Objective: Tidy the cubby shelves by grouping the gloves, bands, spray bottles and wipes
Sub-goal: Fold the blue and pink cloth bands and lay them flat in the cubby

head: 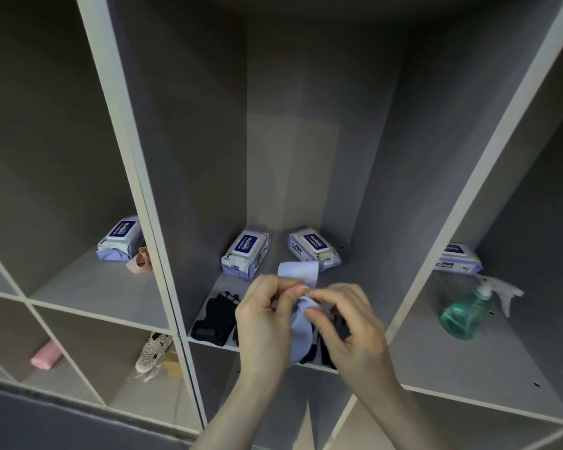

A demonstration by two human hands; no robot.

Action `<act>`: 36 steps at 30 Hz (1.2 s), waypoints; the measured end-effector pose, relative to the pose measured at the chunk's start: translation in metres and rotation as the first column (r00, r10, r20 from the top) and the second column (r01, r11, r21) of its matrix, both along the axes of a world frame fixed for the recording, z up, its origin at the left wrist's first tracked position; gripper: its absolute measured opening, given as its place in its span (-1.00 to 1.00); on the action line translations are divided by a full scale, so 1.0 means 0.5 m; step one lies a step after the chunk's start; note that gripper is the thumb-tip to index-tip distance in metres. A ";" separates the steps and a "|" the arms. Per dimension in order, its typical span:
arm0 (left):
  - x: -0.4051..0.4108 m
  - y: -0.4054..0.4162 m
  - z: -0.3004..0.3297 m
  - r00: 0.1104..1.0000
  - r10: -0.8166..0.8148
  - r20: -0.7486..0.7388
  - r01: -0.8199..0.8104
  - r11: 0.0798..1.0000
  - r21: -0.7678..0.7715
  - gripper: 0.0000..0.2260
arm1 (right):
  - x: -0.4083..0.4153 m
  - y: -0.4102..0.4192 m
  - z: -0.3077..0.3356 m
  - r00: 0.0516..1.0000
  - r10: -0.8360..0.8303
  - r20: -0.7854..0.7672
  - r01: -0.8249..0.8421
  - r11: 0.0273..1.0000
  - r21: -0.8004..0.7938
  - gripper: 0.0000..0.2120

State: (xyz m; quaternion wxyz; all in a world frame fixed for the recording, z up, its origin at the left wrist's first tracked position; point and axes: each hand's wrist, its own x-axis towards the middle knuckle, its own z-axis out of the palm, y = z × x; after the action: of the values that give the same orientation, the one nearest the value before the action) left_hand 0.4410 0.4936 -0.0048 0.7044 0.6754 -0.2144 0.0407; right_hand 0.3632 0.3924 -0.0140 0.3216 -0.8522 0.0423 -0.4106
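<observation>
Both hands are up in the lower middle of the frame, working a pale lavender band point(301, 316) in front of the centre cubby. The left hand point(267, 323) has its fingers curled in, pinching the band's upper fold near the thumb, and the right hand point(345, 323) pinches the same strip from the other side, fingertips nearly meeting the left's. One loop of the band stands up above the knuckles, the rest hangs down between the palms. It looks like a fold or a roll is in hand, so the thing to do is keep the edges lined up, pull the slack flat between the two pinches, and turn it over evenly so it sits compact rather than springing open on the shelf. Behind the hands, on the centre cubby shelf point(364, 277), two packs of wipes lie side by side, the left wipes pack point(245, 251) and the right wipes pack point(313, 246), and black gloves point(216, 316) lie at the front edge, partly hidden by the hands. At left of the frame another wipes pack point(120, 238) sits with a pink band point(139, 259) touching it; I'd judge that is where the lavender one belongs. At right, a green spray bottle point(467, 311) lies on its side near a fourth wipes pack point(459, 258). Plenty of sorting left, by the look of it.
</observation>
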 end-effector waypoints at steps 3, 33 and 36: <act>-0.008 0.001 0.004 0.997 0.059 0.059 -0.058 0.998 -0.019 -0.75 | 0.002 0.004 -0.008 0.988 -0.073 0.134 0.101 0.970 -0.221 -0.90; 0.057 0.004 0.015 0.874 -0.066 -0.481 -0.040 0.977 -0.208 -0.83 | -0.015 0.000 0.008 0.952 0.169 0.253 -0.232 0.942 0.241 -0.74; 0.050 0.004 0.026 0.897 -0.088 -0.433 -0.003 0.979 -0.205 -0.81 | -0.014 -0.008 0.017 0.976 0.130 0.174 -0.171 0.954 0.248 -0.79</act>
State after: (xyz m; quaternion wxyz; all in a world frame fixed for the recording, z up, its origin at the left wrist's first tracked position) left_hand 0.4659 0.4956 0.0081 0.7997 0.5877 -0.0593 -0.1072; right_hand 0.3560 0.3882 -0.0053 0.4637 -0.7685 0.0058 -0.4409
